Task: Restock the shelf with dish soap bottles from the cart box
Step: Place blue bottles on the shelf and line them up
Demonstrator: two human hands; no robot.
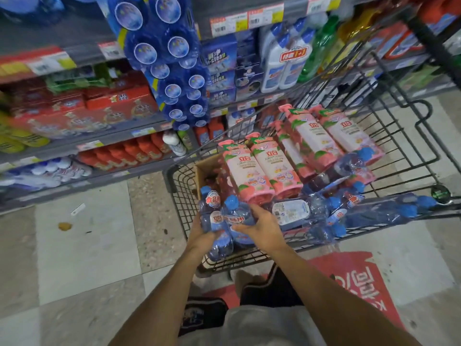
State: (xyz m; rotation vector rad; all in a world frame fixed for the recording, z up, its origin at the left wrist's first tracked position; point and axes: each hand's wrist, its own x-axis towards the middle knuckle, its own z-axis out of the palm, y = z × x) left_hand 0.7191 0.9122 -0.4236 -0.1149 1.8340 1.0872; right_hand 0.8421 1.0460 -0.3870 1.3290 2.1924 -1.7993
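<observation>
Between my curled fingers, left hand (pixel 199 232) and right hand (pixel 259 227) grip 2 wrapped blue plastic dish soap bottles (pixel 220 217), steadying them above the black wire cart (pixel 182 196).

The scene is dim and evenly lit, with a cool bluish cast and no hard shadows on the pale tiled floor (pixel 87 236). Motion blur smears the grey shelves stacked with red boxes (pixel 74 108) toward 9 o'clock and the products toward 1 o'clock. Wide-angle distortion bends the shelf edges and the black wire cart (pixel 411 136). Small glints show on the clear blue wrapped bottles (pixel 311 213). The centre is sharpest, though soft.
</observation>
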